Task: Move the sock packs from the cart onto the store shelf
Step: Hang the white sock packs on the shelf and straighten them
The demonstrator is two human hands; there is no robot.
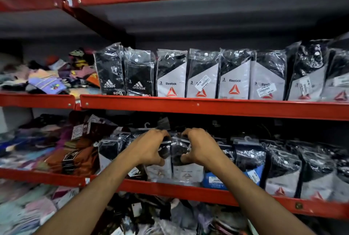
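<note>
at lower centre our left hand (151, 148) and right hand (201, 147) each clamp a reebok sock pack (160, 168), which could topple the neighbouring packs.

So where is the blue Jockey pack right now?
Head view: the blue Jockey pack stands on the lower shelf, just right of the packs both hands grip.

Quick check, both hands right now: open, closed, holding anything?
Left hand: closed on a sock pack on the lower shelf.
Right hand: closed on the neighbouring sock pack.
</note>
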